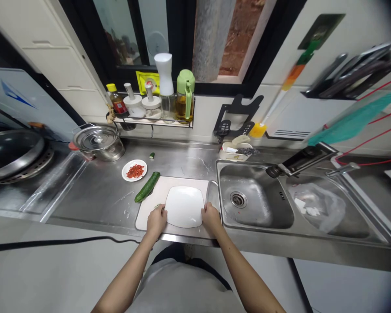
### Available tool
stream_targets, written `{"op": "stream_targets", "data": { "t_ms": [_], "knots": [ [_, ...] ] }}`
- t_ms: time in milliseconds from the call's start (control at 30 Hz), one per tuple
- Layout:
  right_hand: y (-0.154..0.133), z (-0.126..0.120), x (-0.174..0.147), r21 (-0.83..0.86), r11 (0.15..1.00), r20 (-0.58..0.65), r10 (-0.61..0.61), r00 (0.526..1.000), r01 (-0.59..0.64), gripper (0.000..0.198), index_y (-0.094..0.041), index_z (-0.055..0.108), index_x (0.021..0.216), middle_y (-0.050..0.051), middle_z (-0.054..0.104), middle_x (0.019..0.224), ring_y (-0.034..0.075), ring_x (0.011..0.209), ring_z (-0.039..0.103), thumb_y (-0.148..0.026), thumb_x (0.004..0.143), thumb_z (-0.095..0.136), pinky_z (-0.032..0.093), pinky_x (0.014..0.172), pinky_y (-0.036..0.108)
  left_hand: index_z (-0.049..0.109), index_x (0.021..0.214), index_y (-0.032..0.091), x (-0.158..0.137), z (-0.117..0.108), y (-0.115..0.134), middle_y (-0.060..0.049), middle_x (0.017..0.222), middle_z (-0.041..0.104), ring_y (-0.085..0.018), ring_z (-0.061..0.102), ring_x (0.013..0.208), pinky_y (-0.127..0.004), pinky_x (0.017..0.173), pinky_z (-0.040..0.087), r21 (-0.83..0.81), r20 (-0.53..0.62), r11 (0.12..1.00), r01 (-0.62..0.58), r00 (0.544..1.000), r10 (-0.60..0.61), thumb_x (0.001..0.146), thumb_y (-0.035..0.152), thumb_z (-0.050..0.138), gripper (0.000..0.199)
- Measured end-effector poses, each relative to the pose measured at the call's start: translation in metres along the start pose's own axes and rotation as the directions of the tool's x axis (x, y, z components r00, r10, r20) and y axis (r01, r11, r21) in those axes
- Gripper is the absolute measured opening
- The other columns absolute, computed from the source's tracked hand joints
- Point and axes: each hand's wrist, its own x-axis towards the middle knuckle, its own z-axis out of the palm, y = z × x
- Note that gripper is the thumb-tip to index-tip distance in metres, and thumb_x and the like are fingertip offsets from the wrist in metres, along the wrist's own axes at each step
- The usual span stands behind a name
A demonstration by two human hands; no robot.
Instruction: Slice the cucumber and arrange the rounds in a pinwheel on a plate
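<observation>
A white squarish plate (184, 207) is held level over the pale cutting board (150, 212). My left hand (156, 222) grips its left edge and my right hand (211, 219) its right edge, fingers closed on the rim. Whether the plate touches the board I cannot tell. A green cucumber (147, 187) lies across the board's upper left corner, and a short cut piece of cucumber (152, 155) sits behind it on the steel counter. Along the board's right side lies a knife (212, 195), its blade partly hidden by my right hand.
A small plate (125, 174) of chopped red bits stands left of the cucumber. Farther left are a lidded steel pot (112, 145) and a wok (16, 152). The sink (260, 195) adjoins the board's right. Seasoning jars and an oil bottle (184, 98) line a wall rack.
</observation>
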Motion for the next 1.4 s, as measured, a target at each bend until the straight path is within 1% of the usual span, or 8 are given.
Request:
{"op": "stream_targets", "data": {
  "t_ms": [200,433,767,933,1033,1167,1267,1400],
  "knots": [
    [-0.001,-0.002,-0.005,-0.017,1.0,-0.03,0.019,0.999,-0.02,0.025,-0.012,0.058,0.111,0.013,0.07,0.093,0.021,0.085,0.064,-0.023,0.092,0.046,0.035,0.067,0.026,0.065,0.112,0.025,-0.004,-0.018,-0.016,-0.004,0.088,0.071,-0.021,0.064,0.083,-0.028,0.071,0.041,0.021,-0.043,1.0,0.01,0.999,-0.009,0.086,0.033,0.052,0.031],
    [0.014,0.001,-0.017,0.097,0.995,-0.113,0.004,0.994,0.007,0.037,-0.013,0.053,0.124,0.009,0.069,0.085,0.02,0.083,0.063,-0.029,0.092,0.046,0.035,0.069,0.025,0.065,0.108,0.023,0.0,-0.036,-0.049,-0.006,0.096,0.068,-0.021,0.063,0.09,-0.029,0.075,0.042,0.036,-0.083,0.999,0.023,0.996,-0.02,0.084,0.035,0.054,0.029],
    [0.009,-0.005,-0.023,0.205,0.977,-0.14,-0.035,0.99,0.064,0.037,-0.013,0.056,0.12,-0.001,0.058,0.06,0.019,0.066,0.057,-0.03,0.089,0.045,0.035,0.063,0.025,0.067,0.089,0.022,0.004,-0.025,-0.044,-0.005,0.094,0.066,-0.018,0.06,0.08,-0.027,0.067,0.039,0.005,-0.157,1.0,0.021,0.987,-0.02,0.083,0.034,0.056,0.017],
    [-0.004,-0.012,-0.029,0.21,0.967,-0.189,-0.106,0.976,0.145,0.031,-0.017,0.063,0.108,-0.001,0.055,0.057,0.018,0.06,0.054,-0.031,0.088,0.043,0.032,0.059,0.025,0.067,0.081,0.021,0.008,-0.034,-0.041,-0.001,0.084,0.066,-0.013,0.056,0.069,-0.024,0.064,0.038,-0.22,-0.162,0.974,-0.056,0.987,0.02,0.078,0.037,0.06,0.017],
    [-0.027,-0.021,-0.035,0.235,0.923,-0.215,-0.256,0.942,0.305,0.028,-0.019,0.065,0.103,-0.001,0.057,0.061,0.017,0.061,0.054,-0.031,0.089,0.043,0.034,0.059,0.025,0.066,0.079,0.019,0.011,-0.041,-0.029,0.002,0.073,0.063,-0.01,0.048,0.057,-0.022,0.058,0.037,-0.404,-0.089,0.908,-0.115,0.992,0.086,0.073,0.041,0.062,0.023],
    [-0.06,-0.031,-0.038,0.211,0.808,-0.263,-0.495,0.828,0.55,0.026,-0.022,0.065,0.107,0.005,0.065,0.093,0.018,0.084,0.057,-0.026,0.09,0.046,0.041,0.073,0.027,0.065,0.076,0.017,0.01,-0.049,-0.002,0.003,0.067,0.06,-0.008,0.042,0.053,-0.021,0.054,0.035,-0.556,0.013,0.818,-0.15,0.982,0.189,0.068,0.042,0.065,0.026],
    [-0.074,-0.033,-0.036,0.172,0.762,-0.238,-0.583,0.777,0.624,0.026,-0.022,0.066,0.11,0.007,0.061,0.108,0.021,0.101,0.051,-0.026,0.091,0.049,0.041,0.083,0.031,0.066,0.077,0.017,0.009,-0.053,0.014,0.002,0.067,0.059,-0.008,0.042,0.054,-0.021,0.054,0.035,-0.594,0.074,0.785,-0.177,0.959,0.272,0.068,0.041,0.066,0.026],
    [-0.075,-0.031,-0.03,0.199,0.737,-0.202,-0.615,0.763,0.646,0.018,-0.021,0.067,0.096,0.007,0.059,0.107,0.021,0.099,0.048,-0.023,0.09,0.051,0.041,0.086,0.033,0.067,0.079,0.017,0.009,-0.05,0.023,0.002,0.066,0.058,-0.008,0.045,0.057,-0.021,0.057,0.037,-0.608,0.101,0.77,-0.195,0.943,0.318,0.068,0.041,0.068,0.026]
  ]
}}
